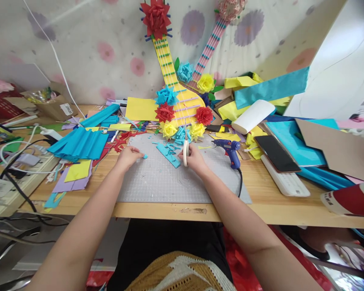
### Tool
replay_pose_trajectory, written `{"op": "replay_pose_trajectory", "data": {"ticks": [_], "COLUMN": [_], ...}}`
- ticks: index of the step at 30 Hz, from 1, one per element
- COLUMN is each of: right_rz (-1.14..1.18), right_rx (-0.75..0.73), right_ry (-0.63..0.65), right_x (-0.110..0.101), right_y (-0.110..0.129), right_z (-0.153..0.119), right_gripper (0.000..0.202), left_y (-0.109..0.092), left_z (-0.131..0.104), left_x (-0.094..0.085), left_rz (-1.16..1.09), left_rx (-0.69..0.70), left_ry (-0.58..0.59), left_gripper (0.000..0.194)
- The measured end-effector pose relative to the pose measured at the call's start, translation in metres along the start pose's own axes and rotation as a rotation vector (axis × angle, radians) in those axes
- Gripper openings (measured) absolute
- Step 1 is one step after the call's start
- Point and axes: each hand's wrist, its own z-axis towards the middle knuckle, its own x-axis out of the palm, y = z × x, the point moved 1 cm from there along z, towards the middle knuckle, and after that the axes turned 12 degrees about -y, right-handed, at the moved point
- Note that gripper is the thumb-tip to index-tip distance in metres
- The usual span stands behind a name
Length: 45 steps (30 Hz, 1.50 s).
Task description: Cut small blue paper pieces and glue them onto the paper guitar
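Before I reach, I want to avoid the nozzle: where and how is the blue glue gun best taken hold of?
Probably by the handle, from the near right: the glue gun points its nozzle left, while the handle slants toward the near edge of the table. The right hand, nearest, holds scissors.

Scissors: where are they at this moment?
In the head view, the white-handled scissors are in the right hand, just right of centre, between the light-blue scraps and the dark-blue glue gun.
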Motion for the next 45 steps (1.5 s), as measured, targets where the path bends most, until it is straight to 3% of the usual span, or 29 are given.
{"op": "replay_pose_trajectory", "data": {"ticks": [8, 13, 18, 21, 24, 26, 28, 30, 33, 36, 42, 45], "right_rz": [-0.018, -0.265, -0.665, -0.702, -0.608, -0.471, -0.307, -0.163, -0.022, 0.031, 0.112, 0.197], "right_rx": [-0.035, -0.055, -0.118, -0.159, -0.139, -0.092, -0.050, -0.028, 0.001, 0.024, 0.061, 0.066], "right_ry": [-0.007, -0.063, 0.009, 0.013, -0.012, -0.018, 0.023, 0.101, 0.167, 0.159, 0.157, 0.164], "right_x": [-0.003, -0.007, -0.003, 0.002, 0.003, 0.001, -0.003, -0.007, -0.013, -0.018, -0.025, -0.024], "right_y": [0.001, 0.011, 0.020, 0.018, 0.014, 0.013, 0.012, 0.012, 0.012, 0.012, 0.022, 0.026], "right_z": [0.001, -0.003, -0.017, -0.020, -0.017, -0.013, -0.008, -0.004, -0.001, 0.001, -0.001, -0.002], "right_gripper": [0.032, 0.030, 0.042, 0.041, 0.036, 0.035, 0.039, 0.042, 0.043, 0.042, 0.043, 0.044], "left_y": [-0.008, -0.022, -0.027, -0.031, -0.040, -0.049, -0.056, -0.061, -0.065, -0.067, -0.075, -0.080], "left_z": [-0.002, 0.000, 0.001, -0.010, -0.027, -0.033, -0.032, -0.026, -0.018, -0.020, -0.042, -0.047], "left_x": [-0.004, -0.015, -0.006, 0.013, 0.033, 0.041, 0.044, 0.042, 0.035, 0.031, 0.038, 0.039], "left_rz": [0.008, -0.027, -0.047, 0.002, -0.036, -0.094, -0.105, -0.134, -0.262, -0.408, -0.495, -0.472], "left_rx": [0.005, -0.038, 0.096, 0.249, 0.365, 0.366, 0.251, 0.079, -0.113, -0.171, -0.031, 0.010], "left_ry": [-0.023, -0.040, -0.073, 0.020, 0.138, 0.145, 0.144, 0.230, 0.408, 0.521, 0.380, 0.375], "left_gripper": [0.031, 0.027, 0.021, 0.021, 0.027, 0.040, 0.053, 0.061, 0.052, 0.039, 0.031, 0.029]}}
